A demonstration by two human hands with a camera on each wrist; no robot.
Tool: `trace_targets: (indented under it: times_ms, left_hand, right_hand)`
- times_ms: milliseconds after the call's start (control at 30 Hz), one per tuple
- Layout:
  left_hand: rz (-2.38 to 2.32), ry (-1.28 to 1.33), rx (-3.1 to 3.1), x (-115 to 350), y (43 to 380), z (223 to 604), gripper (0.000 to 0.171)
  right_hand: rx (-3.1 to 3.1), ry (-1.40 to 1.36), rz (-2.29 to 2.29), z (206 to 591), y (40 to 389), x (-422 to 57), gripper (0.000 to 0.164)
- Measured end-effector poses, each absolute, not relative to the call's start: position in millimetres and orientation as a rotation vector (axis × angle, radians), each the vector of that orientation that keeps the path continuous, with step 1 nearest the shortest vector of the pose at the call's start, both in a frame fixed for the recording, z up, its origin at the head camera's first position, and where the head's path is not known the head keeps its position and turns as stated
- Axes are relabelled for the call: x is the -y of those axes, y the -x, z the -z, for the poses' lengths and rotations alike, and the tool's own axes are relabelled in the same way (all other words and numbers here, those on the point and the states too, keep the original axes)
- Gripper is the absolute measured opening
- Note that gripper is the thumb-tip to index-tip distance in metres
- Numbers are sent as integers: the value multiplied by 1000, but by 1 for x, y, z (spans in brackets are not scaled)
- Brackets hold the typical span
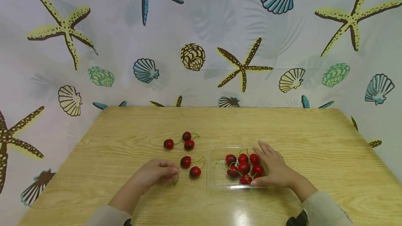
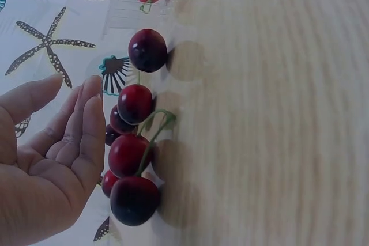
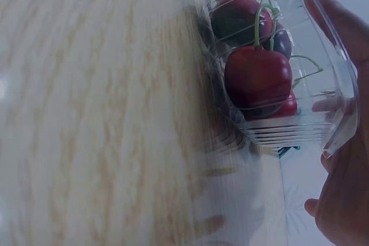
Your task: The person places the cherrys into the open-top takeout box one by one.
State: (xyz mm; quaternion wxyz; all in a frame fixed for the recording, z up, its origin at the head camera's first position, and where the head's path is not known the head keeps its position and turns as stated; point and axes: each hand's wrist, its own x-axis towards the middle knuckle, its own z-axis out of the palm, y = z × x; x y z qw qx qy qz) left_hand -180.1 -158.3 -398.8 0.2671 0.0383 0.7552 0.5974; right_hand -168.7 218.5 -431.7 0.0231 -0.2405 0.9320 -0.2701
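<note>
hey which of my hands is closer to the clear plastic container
Your right. The right hand spans the right end of the clear plastic container, while the left hand is off to its left, with two loose cherries between.

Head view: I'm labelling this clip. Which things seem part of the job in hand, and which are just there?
Likely in the job:
left hand, near the loose cherries
right hand, at the clear container
cherries inside

Just there:
wooden table
sea-patterned backdrop
</note>
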Motion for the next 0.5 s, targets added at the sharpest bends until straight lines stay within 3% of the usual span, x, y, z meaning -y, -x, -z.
trace_targets:
  times_ms: [500]
  left_hand:
    - [-1627,-66,-2003,169,164,413,30]
  right_hand:
    - [-2890,742,839,432,169,-219,101]
